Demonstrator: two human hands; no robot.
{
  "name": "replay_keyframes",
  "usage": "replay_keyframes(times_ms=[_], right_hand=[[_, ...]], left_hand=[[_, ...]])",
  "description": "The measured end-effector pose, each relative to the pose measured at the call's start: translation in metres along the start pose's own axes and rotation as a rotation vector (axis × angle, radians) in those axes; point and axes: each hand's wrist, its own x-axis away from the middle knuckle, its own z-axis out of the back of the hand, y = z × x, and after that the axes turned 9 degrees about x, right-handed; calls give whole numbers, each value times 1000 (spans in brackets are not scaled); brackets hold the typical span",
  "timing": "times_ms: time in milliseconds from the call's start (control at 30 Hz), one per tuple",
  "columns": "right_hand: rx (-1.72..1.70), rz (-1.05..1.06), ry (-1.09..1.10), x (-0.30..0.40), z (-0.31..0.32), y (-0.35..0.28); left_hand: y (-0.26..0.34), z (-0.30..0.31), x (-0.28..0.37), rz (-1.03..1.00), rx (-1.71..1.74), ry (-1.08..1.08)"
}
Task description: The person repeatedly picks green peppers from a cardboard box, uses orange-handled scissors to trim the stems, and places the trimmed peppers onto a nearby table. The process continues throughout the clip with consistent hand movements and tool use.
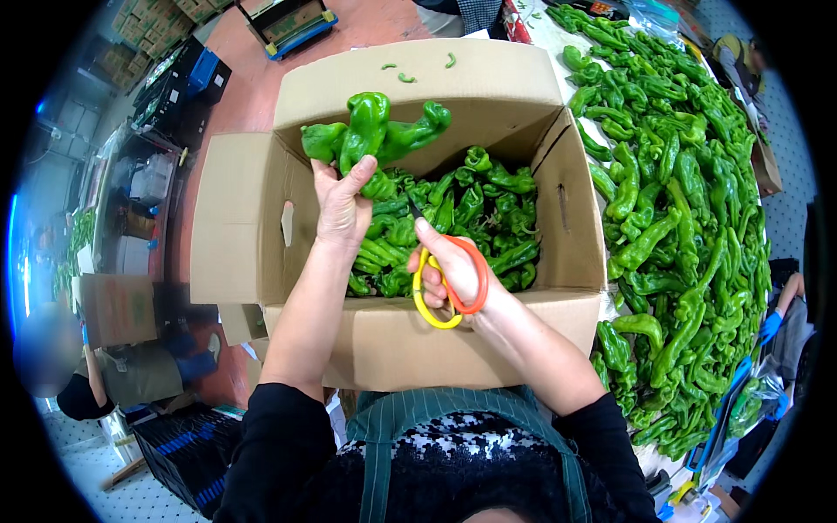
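Note:
My left hand (344, 202) grips a few large green peppers (367, 127) above the left side of an open cardboard box (392, 340). In my right hand (454, 268) is a pair of scissors (482, 274) with one orange and one yellow handle loop. Their dark blades point away from me, over the box, partly hidden by my thumb. Many more green peppers (467, 202) fill the bottom of the box. Some small green pieces (406, 78) lie on its raised far flap.
A table heaped with green peppers (680, 196) runs along my right. Co-workers' blue-gloved hands (771, 327) are at its far side. On the left are a person with a cardboard carton (118, 310) and black crates (186, 451). A wheeled dolly (301, 33) stands beyond the box.

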Motion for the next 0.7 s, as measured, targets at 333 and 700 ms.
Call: replay_keyframes(times_ms=[333, 700], right_hand=[[1557, 269, 422, -29, 65, -39], [1714, 202, 279, -45, 80, -37]], left_hand=[[20, -63, 4, -955, -1207, -477], [-21, -128, -9, -544, -761, -500]])
